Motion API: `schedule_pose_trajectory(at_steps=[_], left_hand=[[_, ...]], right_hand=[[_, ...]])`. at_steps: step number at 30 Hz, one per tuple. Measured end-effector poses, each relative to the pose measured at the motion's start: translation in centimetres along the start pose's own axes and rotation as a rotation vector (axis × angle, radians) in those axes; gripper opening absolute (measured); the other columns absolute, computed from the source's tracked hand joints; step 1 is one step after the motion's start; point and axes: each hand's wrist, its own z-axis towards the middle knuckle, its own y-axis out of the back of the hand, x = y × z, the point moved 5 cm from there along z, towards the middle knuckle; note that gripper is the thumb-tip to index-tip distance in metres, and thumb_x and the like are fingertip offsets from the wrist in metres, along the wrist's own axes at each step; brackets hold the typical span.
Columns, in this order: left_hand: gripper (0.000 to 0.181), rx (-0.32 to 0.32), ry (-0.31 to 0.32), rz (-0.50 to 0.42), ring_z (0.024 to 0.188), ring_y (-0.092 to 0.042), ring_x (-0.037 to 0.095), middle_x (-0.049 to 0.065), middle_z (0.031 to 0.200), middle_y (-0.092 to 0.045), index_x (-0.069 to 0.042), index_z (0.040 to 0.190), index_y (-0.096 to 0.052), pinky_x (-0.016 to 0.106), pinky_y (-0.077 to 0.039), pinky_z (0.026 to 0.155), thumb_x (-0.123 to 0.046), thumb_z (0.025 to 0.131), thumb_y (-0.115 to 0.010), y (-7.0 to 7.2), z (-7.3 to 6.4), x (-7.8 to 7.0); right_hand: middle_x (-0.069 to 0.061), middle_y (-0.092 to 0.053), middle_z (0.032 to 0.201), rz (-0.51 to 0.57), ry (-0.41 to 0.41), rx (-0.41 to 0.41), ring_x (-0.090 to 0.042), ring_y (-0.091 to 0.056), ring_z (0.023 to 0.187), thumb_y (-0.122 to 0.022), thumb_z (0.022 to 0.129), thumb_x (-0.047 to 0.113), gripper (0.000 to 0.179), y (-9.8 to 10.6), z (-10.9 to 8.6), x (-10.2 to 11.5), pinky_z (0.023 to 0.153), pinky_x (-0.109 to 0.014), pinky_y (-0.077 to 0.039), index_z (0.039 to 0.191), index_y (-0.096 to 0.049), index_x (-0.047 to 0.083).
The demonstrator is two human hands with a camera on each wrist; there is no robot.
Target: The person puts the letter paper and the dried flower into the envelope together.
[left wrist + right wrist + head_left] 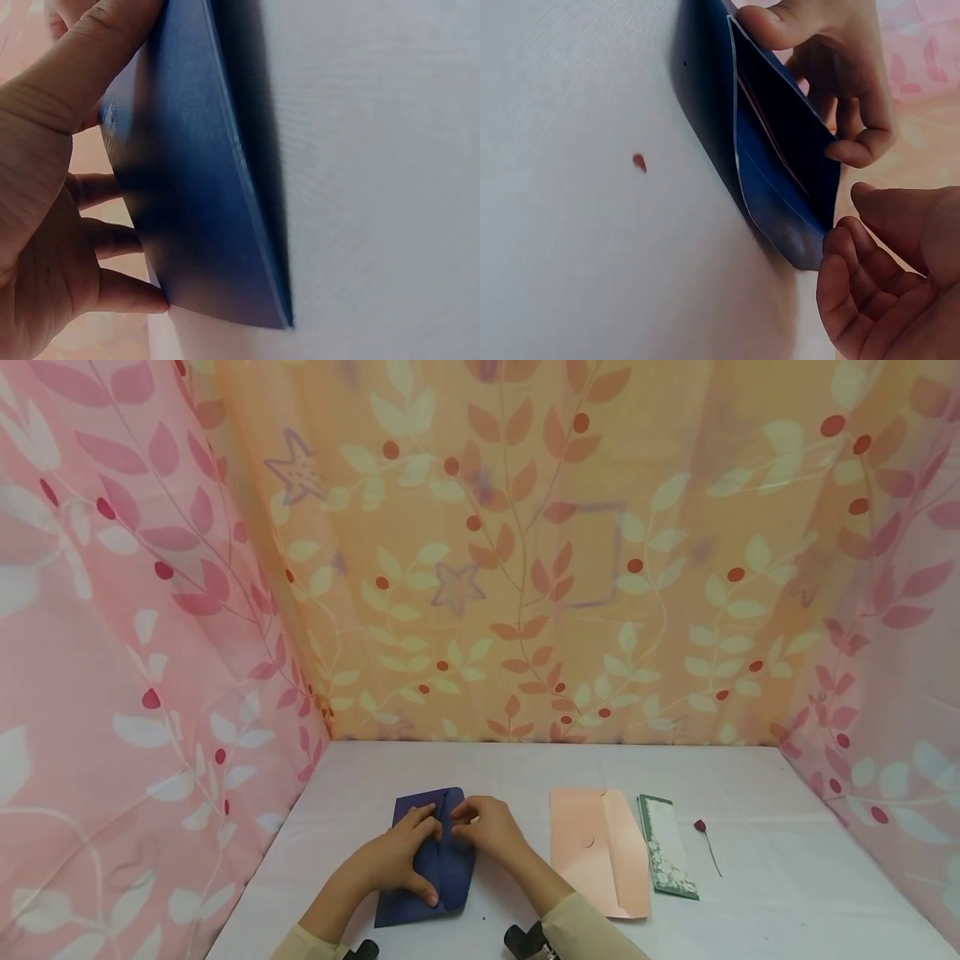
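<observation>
A dark blue envelope (408, 893) lies at the left of the table, its mouth gaping in the right wrist view. Inside it shows the thin pale edge of a flat insert (776, 142). My left hand (393, 856) holds the envelope, thumb low near the mouth and index finger bent over the mouth's edge. In the left wrist view its other fingers reach the envelope's far edge. My right hand (491, 828) is by the flap at the upper right, fingers loosely bent, fingertips right at the flap's edge and the thumb apart from them.
Right of the hands lies a peach envelope (581, 868) with its flap side up. Beside it are a green-and-white floral card (667, 847) and a small dried red flower (701, 827) on a thin stem. A tiny reddish fragment (639, 162) lies on the white cloth. Patterned curtains (525, 568) surround the table.
</observation>
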Motion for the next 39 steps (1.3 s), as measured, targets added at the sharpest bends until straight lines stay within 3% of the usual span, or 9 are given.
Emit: schedule_pose_trajectory(at_steps=[8, 15, 22, 39], left_hand=[[0.084, 0.000, 0.020, 0.053, 0.146, -0.027, 0.059, 0.020, 0.163, -0.033, -0.031, 0.119, -0.053, 0.076, -0.040, 0.100, -0.075, 0.055, -0.085, -0.5, 0.2, 0.2], [0.086, 0.026, 0.047, 0.069, 0.148, -0.023, 0.057, 0.018, 0.164, -0.031, -0.032, 0.123, -0.055, 0.079, -0.037, 0.100, -0.079, 0.055, -0.082, -1.0, 0.1, 0.3], [0.085, 0.030, 0.049, 0.086, 0.149, -0.021, 0.058, 0.018, 0.165, -0.029, -0.032, 0.124, -0.056, 0.083, -0.032, 0.099, -0.077, 0.056, -0.083, -0.6, 0.0, -0.3], [0.082, 0.042, 0.048, 0.073, 0.149, -0.019, 0.059, 0.020, 0.166, -0.028, -0.033, 0.130, -0.057, 0.084, -0.027, 0.102, -0.073, 0.063, -0.083, -0.7, 0.1, -0.5]], right_hand=[[-0.002, -0.075, 0.095, 0.000, -0.013, 0.009, -0.008, -0.061, 0.071, -0.081, 0.086, 0.011, 0.019, 1.4, -1.1, -0.1, 0.060, -0.023, -0.052, 0.104, -0.075, 0.007], [0.001, -0.075, 0.096, -0.054, -0.004, -0.005, -0.008, -0.059, 0.075, -0.081, 0.088, 0.015, 0.019, 2.3, -2.0, -0.2, 0.064, -0.024, -0.050, 0.105, -0.076, 0.009], [0.001, -0.074, 0.096, -0.077, -0.006, -0.022, -0.008, -0.057, 0.071, -0.079, 0.089, 0.015, 0.018, 3.6, -2.9, 0.3, 0.059, -0.024, -0.050, 0.105, -0.075, 0.010], [0.008, -0.072, 0.095, -0.131, 0.008, -0.044, -0.004, -0.058, 0.073, -0.079, 0.090, 0.019, 0.015, 5.9, -5.3, 0.4, 0.062, -0.022, -0.050, 0.104, -0.075, 0.017]])
